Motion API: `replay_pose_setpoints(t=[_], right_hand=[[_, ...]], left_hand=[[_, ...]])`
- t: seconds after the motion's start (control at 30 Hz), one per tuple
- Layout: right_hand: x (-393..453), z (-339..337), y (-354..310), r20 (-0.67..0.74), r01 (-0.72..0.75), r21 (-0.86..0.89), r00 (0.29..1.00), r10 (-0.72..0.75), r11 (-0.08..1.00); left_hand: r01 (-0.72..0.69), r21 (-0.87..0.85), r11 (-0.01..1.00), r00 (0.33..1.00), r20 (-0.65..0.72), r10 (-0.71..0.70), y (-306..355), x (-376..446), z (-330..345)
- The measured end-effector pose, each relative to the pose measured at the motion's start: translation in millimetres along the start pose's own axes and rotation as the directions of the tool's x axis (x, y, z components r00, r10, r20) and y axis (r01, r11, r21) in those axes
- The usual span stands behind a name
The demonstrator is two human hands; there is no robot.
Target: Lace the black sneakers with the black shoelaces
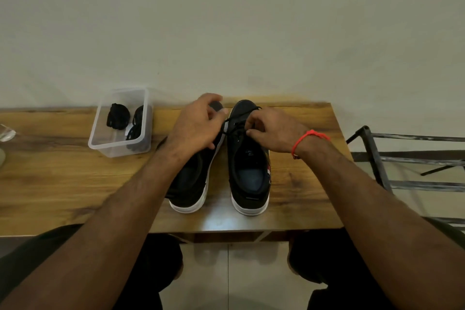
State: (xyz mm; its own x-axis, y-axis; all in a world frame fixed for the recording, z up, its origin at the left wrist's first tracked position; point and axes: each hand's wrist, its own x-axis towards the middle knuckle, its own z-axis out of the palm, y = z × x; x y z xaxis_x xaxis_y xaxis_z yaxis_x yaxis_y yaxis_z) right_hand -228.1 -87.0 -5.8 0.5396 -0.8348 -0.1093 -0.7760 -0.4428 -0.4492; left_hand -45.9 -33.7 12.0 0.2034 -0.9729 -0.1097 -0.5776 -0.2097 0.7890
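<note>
Both hands (195, 124) (273, 131) pinch the lace (234, 118) (black) over the right sneaker (249, 158).

Two black sneakers with white soles stand side by side on a wooden desk (75, 184), toes pointing away. The right sneaker (249, 171) has a black shoelace (239, 114) threaded through its front eyelets. The left sneaker (193, 184) is partly hidden.

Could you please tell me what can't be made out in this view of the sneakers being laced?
- Left sneaker: its eyelets are hidden by the left hand and forearm, head view.
- Right sneaker: how far the shoelace is threaded; right hand covers it.
- Plastic container: the number of black bundles inside is too small to tell.
</note>
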Motion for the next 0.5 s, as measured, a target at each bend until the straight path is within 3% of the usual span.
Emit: replay_pose_setpoints(t=[0.07, 0.17, 0.33, 0.43, 0.5], right_hand=[[-1, 0, 1, 0.017, -0.017, -0.033, 1.000, 0.017, 0.999], [-2, 1, -1, 0.048, -0.020, -0.065, 0.999, 0.023, 0.998], [2, 8, -3, 0.045, -0.035, -0.129, 0.998, 0.041, 0.991], [0, 4, -9, 0.003, -0.097, 0.123, 0.995, 0.098, 0.988], [-2, -2, -11, 0.031, -0.177, 0.386, 0.983, 0.179, 0.905]], left_hand=[[-0.078, 0.132, 0.988, 0.995, 0.077, 0.068, 0, -3, 7], [-0.050, 0.205, 0.977, 0.973, 0.229, 0.002, -2, -8, 19], [-0.062, 0.157, 0.986, 0.959, 0.284, 0.015, -7, -4, 20], [-0.059, 0.153, 0.986, 0.953, 0.303, 0.010, -8, -2, 21], [-0.078, 0.153, 0.985, 0.951, 0.307, 0.028, -9, -3, 23]])
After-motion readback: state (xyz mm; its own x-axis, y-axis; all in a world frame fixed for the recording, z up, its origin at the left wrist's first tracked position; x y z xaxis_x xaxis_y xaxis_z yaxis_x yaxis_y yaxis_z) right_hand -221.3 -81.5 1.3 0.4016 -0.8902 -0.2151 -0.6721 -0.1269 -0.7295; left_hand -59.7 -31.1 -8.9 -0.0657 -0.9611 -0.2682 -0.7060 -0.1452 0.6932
